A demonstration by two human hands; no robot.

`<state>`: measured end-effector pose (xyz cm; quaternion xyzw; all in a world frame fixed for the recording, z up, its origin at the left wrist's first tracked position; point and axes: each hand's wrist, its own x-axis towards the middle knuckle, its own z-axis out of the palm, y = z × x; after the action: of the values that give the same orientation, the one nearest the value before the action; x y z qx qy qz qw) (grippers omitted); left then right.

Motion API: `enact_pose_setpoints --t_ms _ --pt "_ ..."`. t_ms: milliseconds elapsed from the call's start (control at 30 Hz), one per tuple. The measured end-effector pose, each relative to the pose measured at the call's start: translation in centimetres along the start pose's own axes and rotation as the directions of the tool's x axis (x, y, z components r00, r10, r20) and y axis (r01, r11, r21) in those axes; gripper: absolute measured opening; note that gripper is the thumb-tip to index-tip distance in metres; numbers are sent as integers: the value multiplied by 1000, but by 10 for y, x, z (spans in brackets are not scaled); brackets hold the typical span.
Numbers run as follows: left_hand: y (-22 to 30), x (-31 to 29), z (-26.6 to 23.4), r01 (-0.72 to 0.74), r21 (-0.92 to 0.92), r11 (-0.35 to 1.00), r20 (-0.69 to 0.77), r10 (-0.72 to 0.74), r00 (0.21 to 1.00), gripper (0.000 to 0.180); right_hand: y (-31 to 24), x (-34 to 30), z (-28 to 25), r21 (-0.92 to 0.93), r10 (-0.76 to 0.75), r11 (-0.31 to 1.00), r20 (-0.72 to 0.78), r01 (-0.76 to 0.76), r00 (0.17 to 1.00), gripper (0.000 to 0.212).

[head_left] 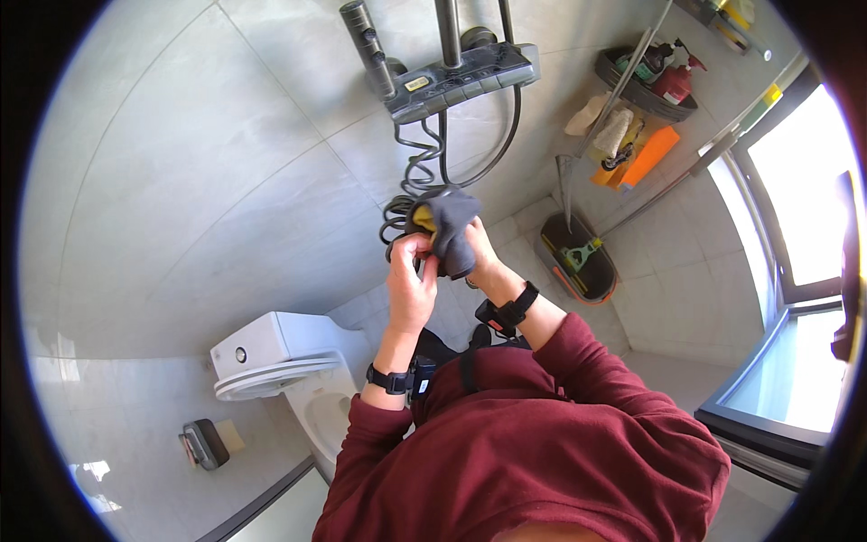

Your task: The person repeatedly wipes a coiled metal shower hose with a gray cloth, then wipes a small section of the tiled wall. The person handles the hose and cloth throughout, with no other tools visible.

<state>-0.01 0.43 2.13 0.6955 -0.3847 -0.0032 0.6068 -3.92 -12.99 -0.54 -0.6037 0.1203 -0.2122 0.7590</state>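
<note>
In front of my body, just below the shower's coiled black hose (421,163), I have a dark grey cloth (454,226) with a yellow patch showing in its folds. My left hand (411,282) is closed at its lower left edge, thumb and fingertips pinching the fabric. From the other side my right hand (481,246) grips the same cloth; most of its fingers are hidden behind it. The cloth hangs bunched between both hands.
Above is a dark shower panel (465,83) on the tiled wall. A white toilet (302,339) stands lower left, near a wall-mounted paper holder (208,444). To the right are a corner shelf (673,110) with bottles, a dark bucket (601,275) with long-handled tools, and an open window (781,379).
</note>
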Motion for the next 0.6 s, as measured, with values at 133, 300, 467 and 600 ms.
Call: enact_pose_setpoints --t_ms 133,300,467,600 --pt "-1 1 -1 -46 -234 971 -104 22 994 40 18 9 5 76 -181 981 65 176 981 36" --pt "-7 -2 -21 171 -112 979 12 -171 985 37 -3 3 -1 -848 -460 90 430 523 777 50" --pt "-15 -6 -25 276 -156 948 29 -275 961 28 -45 4 9 -750 -589 247 387 614 710 42" --pt "-11 -10 -27 355 -249 901 16 -363 932 19 -49 -6 2 -723 -516 451 267 523 814 31"
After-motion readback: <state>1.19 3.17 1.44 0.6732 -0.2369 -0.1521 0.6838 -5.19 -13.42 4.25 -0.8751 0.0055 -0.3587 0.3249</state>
